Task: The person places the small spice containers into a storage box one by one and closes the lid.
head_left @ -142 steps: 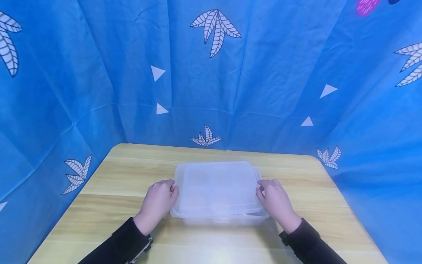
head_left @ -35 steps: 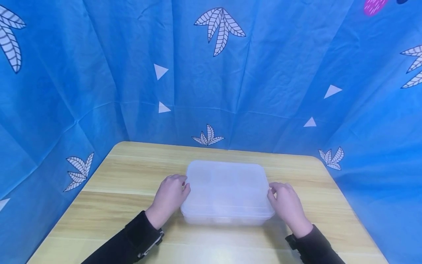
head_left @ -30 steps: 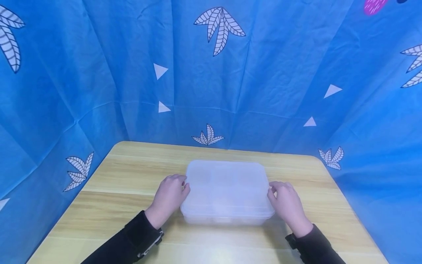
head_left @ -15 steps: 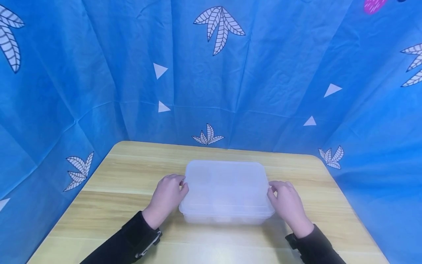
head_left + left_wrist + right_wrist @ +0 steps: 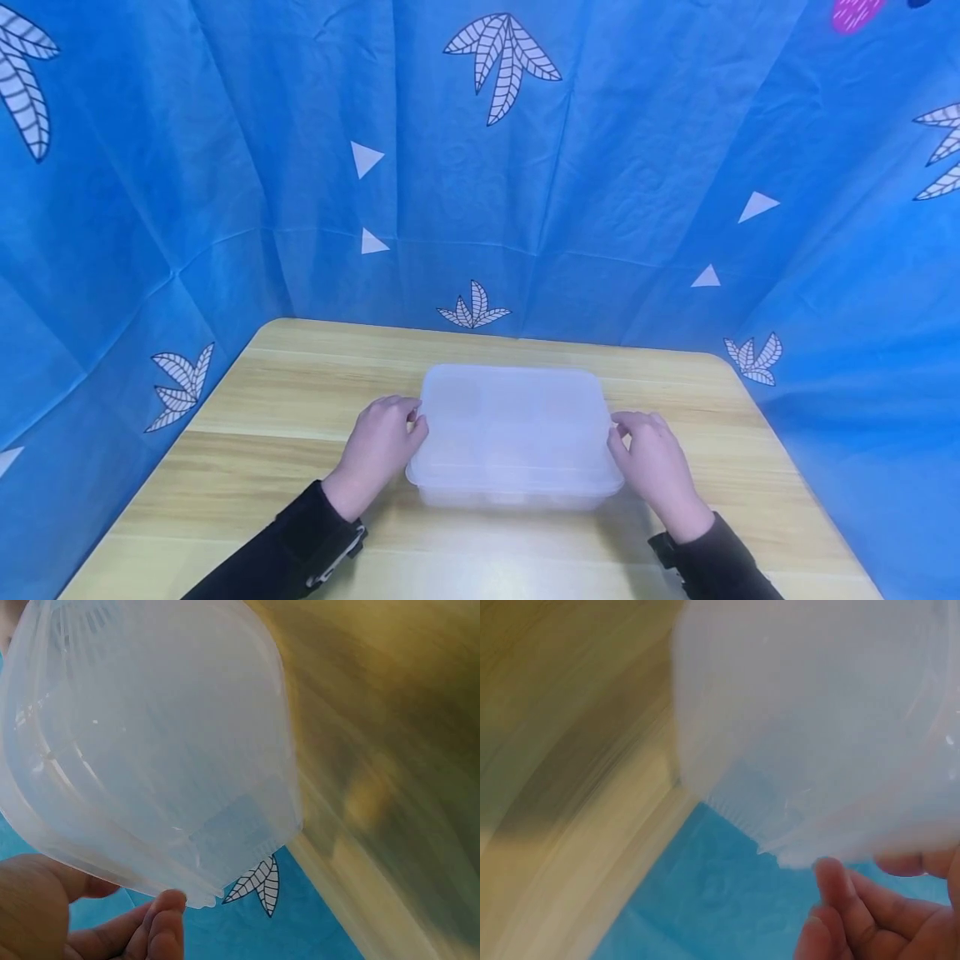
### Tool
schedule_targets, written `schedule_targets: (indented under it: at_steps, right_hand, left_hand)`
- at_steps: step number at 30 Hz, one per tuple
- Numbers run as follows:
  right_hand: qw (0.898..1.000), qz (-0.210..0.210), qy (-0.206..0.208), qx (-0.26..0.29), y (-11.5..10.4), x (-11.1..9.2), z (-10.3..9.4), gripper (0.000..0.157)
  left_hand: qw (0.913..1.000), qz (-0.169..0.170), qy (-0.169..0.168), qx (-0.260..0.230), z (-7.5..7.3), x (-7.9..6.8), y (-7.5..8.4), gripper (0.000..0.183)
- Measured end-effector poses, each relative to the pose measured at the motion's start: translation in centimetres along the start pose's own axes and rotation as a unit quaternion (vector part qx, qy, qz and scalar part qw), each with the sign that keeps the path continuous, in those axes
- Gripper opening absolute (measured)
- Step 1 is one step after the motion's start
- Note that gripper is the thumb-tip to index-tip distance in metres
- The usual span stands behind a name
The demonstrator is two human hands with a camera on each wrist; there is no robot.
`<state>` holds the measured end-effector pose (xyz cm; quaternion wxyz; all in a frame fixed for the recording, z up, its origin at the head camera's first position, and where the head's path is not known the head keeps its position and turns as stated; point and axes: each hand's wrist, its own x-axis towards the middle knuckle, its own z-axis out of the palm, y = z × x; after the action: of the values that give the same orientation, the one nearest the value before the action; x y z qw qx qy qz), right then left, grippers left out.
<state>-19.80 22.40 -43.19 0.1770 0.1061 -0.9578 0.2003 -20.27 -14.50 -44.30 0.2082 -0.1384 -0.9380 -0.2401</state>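
A translucent rectangular plastic box [image 5: 510, 501] stands mid-table with its matching lid [image 5: 517, 429] on top, roughly lined up with the walls. At the lid's left edge my left hand [image 5: 378, 446] pinches the rim between thumb and fingers. My right hand [image 5: 652, 458] does the same at the right edge. From the left wrist view, fingertips [image 5: 166, 922] meet the rim near a corner of the box. In the right wrist view, fingers [image 5: 836, 889] lie against the rim. Whether the lid is snapped down cannot be told. The cloudy plastic hides what is inside.
A light wood-grain table [image 5: 300, 392] with rounded back corners carries the box. Blue cloth [image 5: 637, 167] printed with white leaves and triangles hangs behind it and along both sides.
Earlier the lid sat askew to the left, baring the box's right edge. It has moved right over the box with both hands. In the last second it shifted slightly left.
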Motion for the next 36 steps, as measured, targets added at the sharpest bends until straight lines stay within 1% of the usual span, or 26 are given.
schedule_targets:
  at_steps: [3, 6, 11, 16, 23, 27, 36]
  right_hand:
    - [1.000, 0.010, 0.004, -0.001, 0.06, -0.07, -0.07, 0.027]
    - [1.000, 0.016, 0.006, 0.001, 0.08, -0.09, -0.18, 0.029]
    - [1.000, 0.013, 0.000, 0.001, 0.01, -0.10, -0.22, 0.029]
    - [1.000, 0.021, -0.008, 0.001, 0.15, -0.08, 0.00, 0.030]
    - [0.999, 0.027, -0.024, 0.005, 0.20, -0.08, 0.19, 0.031]
    - [0.999, 0.033, -0.034, 0.006, 0.18, -0.07, 0.36, 0.031]
    - [0.999, 0.033, -0.039, 0.001, 0.12, -0.03, 0.46, 0.031]
  left_hand:
    - [0.9999, -0.014, 0.001, -0.005, -0.14, -0.08, 0.00, 0.015]
    - [0.9998, -0.020, 0.004, -0.006, -0.31, -0.12, 0.02, 0.017]
    - [0.9998, -0.019, 0.000, -0.002, -0.38, -0.09, 0.04, 0.019]
    - [0.9999, -0.016, -0.003, 0.005, -0.17, -0.08, 0.10, 0.019]
    - [0.9998, -0.017, -0.011, -0.006, 0.22, -0.20, 0.15, 0.018]
    - [0.9998, -0.016, -0.014, -0.001, 0.39, -0.28, 0.16, 0.018]
    - [0.9997, -0.015, -0.018, 0.008, 0.36, -0.24, 0.41, 0.016]
